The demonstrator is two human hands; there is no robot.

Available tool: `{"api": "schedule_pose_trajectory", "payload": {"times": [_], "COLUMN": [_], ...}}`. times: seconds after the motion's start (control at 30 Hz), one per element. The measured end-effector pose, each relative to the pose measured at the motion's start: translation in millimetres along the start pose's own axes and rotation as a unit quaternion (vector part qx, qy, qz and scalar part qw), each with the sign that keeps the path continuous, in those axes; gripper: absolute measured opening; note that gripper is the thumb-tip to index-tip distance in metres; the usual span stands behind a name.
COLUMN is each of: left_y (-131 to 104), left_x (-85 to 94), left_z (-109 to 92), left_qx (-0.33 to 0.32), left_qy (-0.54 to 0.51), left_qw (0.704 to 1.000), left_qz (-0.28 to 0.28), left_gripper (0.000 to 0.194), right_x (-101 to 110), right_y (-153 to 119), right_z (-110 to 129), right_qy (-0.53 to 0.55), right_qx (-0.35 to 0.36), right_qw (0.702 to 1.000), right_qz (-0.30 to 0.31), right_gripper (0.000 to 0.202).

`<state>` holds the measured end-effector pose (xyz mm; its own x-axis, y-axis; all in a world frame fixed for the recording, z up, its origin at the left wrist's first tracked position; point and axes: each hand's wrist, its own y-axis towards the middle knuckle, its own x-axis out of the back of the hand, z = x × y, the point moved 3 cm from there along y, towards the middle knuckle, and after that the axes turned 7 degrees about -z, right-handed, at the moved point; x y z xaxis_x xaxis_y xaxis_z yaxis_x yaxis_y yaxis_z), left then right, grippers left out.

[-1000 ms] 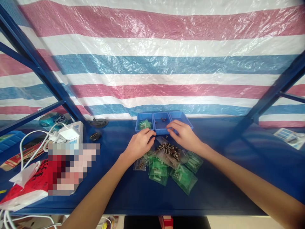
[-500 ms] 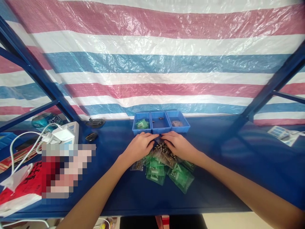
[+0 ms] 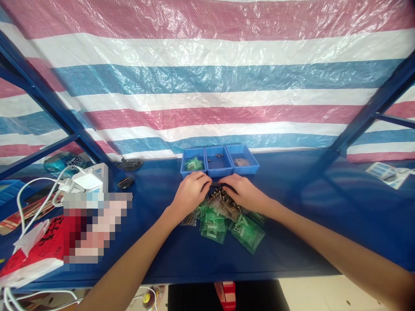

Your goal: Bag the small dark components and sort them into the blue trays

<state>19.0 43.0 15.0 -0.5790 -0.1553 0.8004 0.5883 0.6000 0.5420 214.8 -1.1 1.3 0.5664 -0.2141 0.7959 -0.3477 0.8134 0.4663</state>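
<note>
On the blue bench, left edge: white chargers [image 3: 86, 180] with cables, a red-and-white bag [image 3: 35, 248] in front. A black puck [image 3: 125, 183] lies just right of the chargers.

Centre: left hand [image 3: 189, 194] palm down, fingers curled together, tips at the near edge of the trays [image 3: 219, 161]. Can't tell whether it pinches anything; the tips are too small to read. Under its heel, a clear packet [image 3: 189, 220] of brass parts.

Between the hands: loose pile of screws [image 3: 223, 195], touching both hands, no common direction. The pile's long axis runs from far-left to near-right. Green packets [image 3: 214, 225] fan out flat toward the bench edge, overlapping, with long axes mixed.

Right hand [image 3: 244, 193] palm down, fingers together, pointing left at the left hand, tips nearly touching it, resting on the screws.

Trays: three in a row against the tarp [image 3: 207, 86], row axis left-right. The left one holds a green packet, the middle a few dark bits, the right something brownish.
</note>
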Motion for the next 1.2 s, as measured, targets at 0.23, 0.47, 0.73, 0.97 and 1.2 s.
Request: {"api": "schedule_pose_trajectory", "payload": {"times": [0.23,0.47,0.73,0.97,1.2], "left_y": [0,-2,-3,-3,-6], "left_x": [7.4,-3.2,-6.0,-3.2,-5.7], "left_z": [-12,-22,-21,-24,-24], "left_qx": [0.058,0.093,0.093,0.079,0.066], "left_qy": [-0.126,-0.218,-0.222,-0.199,-0.183], "left_qw": [0.99,0.971,0.97,0.977,0.981], "left_qz": [-0.008,0.011,0.026,0.024,0.017], "left_gripper": [0.022,0.033,0.038,0.036,0.037], "right_x": [10,14,19,25,22], "right_y": [2,7,3,6,7], "right_z": [13,10,21,13,16], "right_qy": [0.044,0.195,0.097,0.058,0.049], "right_qx": [0.004,-0.127,-0.016,-0.028,-0.009], "right_qw": [0.997,0.97,0.993,0.996,0.999], "right_qz": [-0.067,-0.072,-0.069,-0.056,-0.015], "right_gripper": [0.014,0.019,0.014,0.018,0.015]}}
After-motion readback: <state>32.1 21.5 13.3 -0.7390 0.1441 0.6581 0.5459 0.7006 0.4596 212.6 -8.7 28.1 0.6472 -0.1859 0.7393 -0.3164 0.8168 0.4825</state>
